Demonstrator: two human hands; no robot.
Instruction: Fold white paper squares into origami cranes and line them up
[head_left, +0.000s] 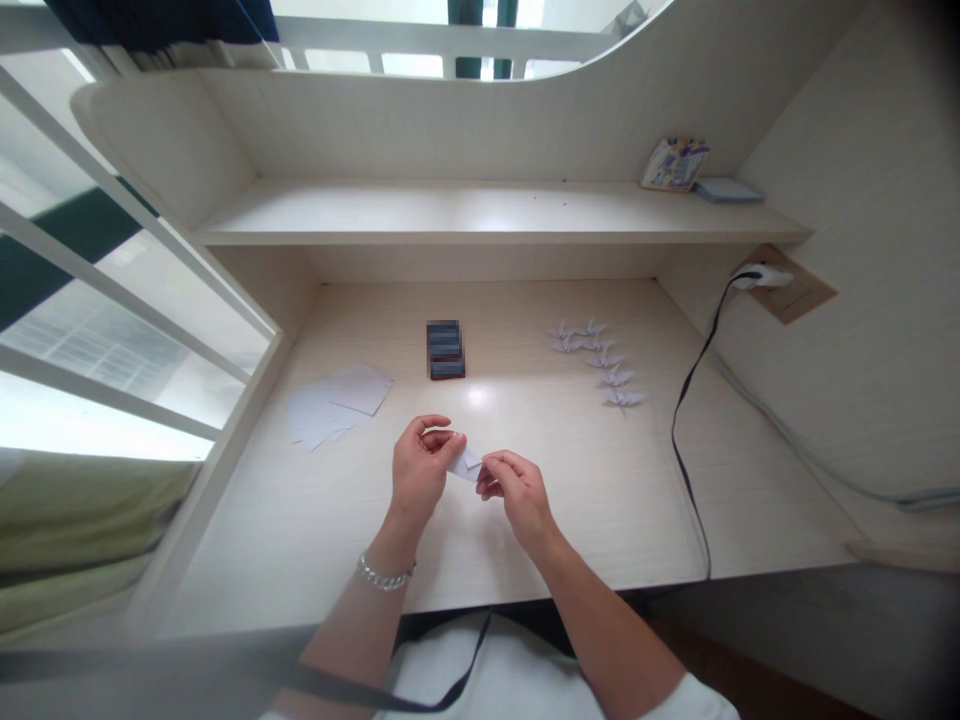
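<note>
Over the desk I hold a small folded piece of white paper (465, 464) between my two hands. My left hand (426, 462) pinches its left end between thumb and fingers. At its right end, the thumb and fingertips of my right hand (514, 484) are closed on the paper. A flap stands out on its upper face; the finer folds are too small to make out. Left of my hands lie several loose sheets of white paper (341, 400), overlapping. To the right, several white paper cranes (615, 378) stand in a curved row.
A phone (445, 350) with a blurred screen lies on the desk (517, 390) beyond my hands. A black cable (679, 430) runs from a wall socket (787, 285) down the right side. Above, a shelf (450, 208) holds a colourful box (675, 164).
</note>
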